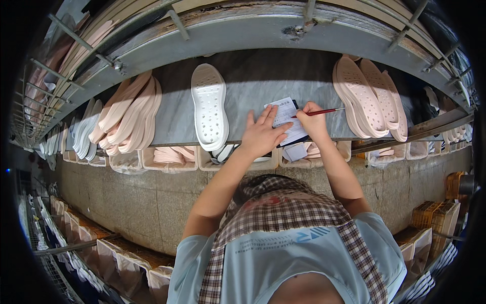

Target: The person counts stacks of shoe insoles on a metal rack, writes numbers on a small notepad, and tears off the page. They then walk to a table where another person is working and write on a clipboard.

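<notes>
My left hand (263, 133) lies flat, fingers spread, on a white paper slip (286, 112) resting on the grey shelf (253, 81). My right hand (312, 119) grips a red pen (324, 112) with its tip at the slip's right side. A single white shoe sole (209, 106) lies on the shelf just left of my left hand. Small white and dark cards (294, 151) sit under the slip at the shelf's front edge.
Pink soles (130, 116) lean in a stack at the left; another pink stack (367, 99) stands at the right. Bins with soles (169, 157) hang below the shelf edge. Bag-lined boxes (121, 261) and woven baskets (438, 215) stand on the floor.
</notes>
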`<state>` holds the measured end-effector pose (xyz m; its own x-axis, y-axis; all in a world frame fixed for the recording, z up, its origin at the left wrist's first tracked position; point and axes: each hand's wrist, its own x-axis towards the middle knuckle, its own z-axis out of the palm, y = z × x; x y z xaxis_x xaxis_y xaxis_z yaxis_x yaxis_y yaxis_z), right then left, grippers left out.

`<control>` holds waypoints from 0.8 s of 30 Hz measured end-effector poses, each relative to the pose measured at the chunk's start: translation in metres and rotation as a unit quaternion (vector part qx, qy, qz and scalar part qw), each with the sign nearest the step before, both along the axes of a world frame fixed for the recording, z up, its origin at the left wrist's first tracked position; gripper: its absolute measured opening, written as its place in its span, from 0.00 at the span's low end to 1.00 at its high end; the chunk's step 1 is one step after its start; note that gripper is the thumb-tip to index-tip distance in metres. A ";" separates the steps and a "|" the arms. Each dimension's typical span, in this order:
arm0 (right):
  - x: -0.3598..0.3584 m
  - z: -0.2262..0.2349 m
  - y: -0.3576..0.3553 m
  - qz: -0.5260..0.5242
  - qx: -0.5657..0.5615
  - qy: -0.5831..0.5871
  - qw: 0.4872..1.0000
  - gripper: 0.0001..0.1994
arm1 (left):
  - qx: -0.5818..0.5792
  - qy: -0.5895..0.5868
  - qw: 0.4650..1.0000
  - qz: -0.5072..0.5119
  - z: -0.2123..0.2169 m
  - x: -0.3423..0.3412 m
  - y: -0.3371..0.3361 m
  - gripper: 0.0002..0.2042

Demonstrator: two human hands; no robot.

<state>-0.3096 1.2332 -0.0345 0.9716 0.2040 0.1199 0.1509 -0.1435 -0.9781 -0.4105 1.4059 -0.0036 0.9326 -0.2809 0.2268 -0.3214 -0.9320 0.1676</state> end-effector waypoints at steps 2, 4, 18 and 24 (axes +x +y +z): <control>0.000 0.001 0.000 0.004 0.009 0.006 1.000 0.12 | -0.001 -0.002 1.000 0.000 0.000 -0.001 0.000 0.18; 0.000 0.003 0.000 0.004 0.011 -0.001 1.000 0.12 | -0.001 -0.004 1.000 0.000 0.001 0.000 -0.001 0.18; -0.002 0.004 0.000 -0.005 0.043 0.020 0.999 0.12 | -0.007 -0.003 1.000 0.005 0.001 -0.001 -0.001 0.18; 0.003 -0.005 0.000 -0.032 0.000 -0.003 0.999 0.11 | -0.019 -0.048 0.999 0.003 -0.002 -0.002 -0.002 0.17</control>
